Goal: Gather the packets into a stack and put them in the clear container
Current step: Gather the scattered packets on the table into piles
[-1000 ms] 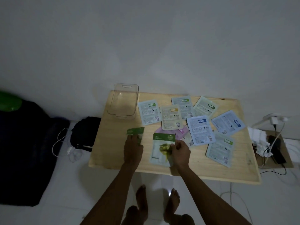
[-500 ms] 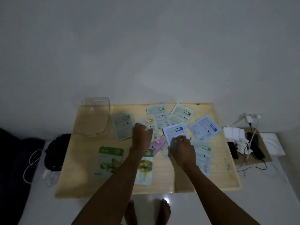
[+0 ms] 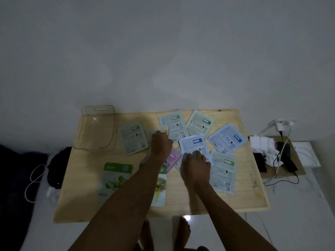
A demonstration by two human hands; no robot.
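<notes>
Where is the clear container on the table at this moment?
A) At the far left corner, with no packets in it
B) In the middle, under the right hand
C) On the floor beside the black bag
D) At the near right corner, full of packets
A: the clear container sits at the table's far left corner, and nothing lies inside it.

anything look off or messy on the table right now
Nothing looks damaged or spilled. The packets are just scattered at mixed angles over the wooden table, some overlapping, like the pink packet tucked under others. The clear container sits empty at the far left corner, overhanging the table's edge.
</notes>
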